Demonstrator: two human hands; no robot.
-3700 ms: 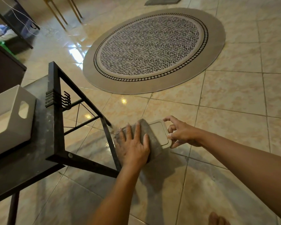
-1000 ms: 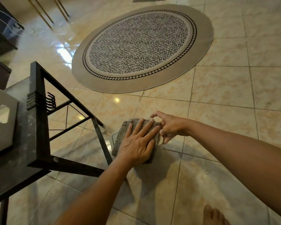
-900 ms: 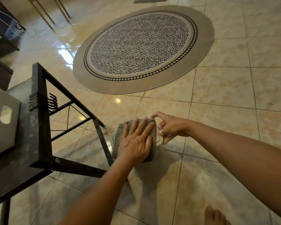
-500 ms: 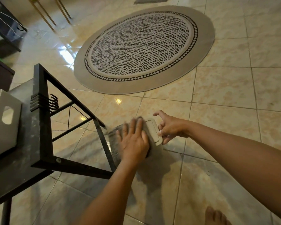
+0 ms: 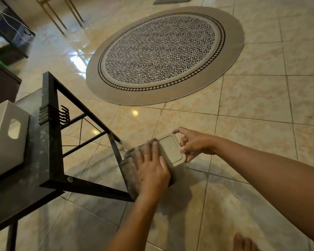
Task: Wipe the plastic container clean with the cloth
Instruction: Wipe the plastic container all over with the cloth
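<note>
Your left hand [image 5: 150, 171] lies flat, fingers spread, pressing the grey cloth [image 5: 130, 167] onto the plastic container [image 5: 171, 151]; it's not closed round anything, just palm-down on the fabric. The cloth looks smeared w/ motion blur, so its folds and edges are hard to read, and its near end is lost under your palm. Your right hand [image 5: 194, 144] pinches the container's far-right end, thumb on the near edge, fingers curled over the top corner. The container is held out in front of you, just right of the black metal table [image 5: 49, 142]. Only its pale top face w/ a raised rounded panel shows; the left part is covered by cloth and hand, so its full shape can't be told, nor what's underneath it. On the table's left, a white bin [image 5: 5, 138] w/ 1 handle cut-out is cropped by the frame edge. A round patterned rug [image 5: 163, 55] lies beyond on the tiled floor [image 5: 252, 98]. A bare foot [image 5: 243, 241] is cut off at the bottom edge.
</note>
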